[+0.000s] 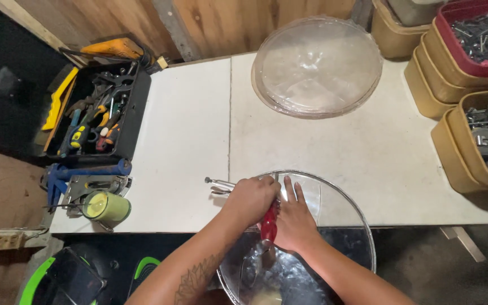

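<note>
Over glass lid (334,197): left hand (251,199) grips red-handled tool (268,222); right hand (295,220) flat, open.

Clear round dome-shaped cover (334,209) lies at the near edge of the white table, its near part overhanging the edge, and it is partly hidden by both hands. Red-handled tool (269,222) stands roughly upright over its left-middle, handle gripped, its metal end blurred against the cover. Metal locking pliers (219,185) lie flat just left of the cover's rim, jaws end hidden.
</note>
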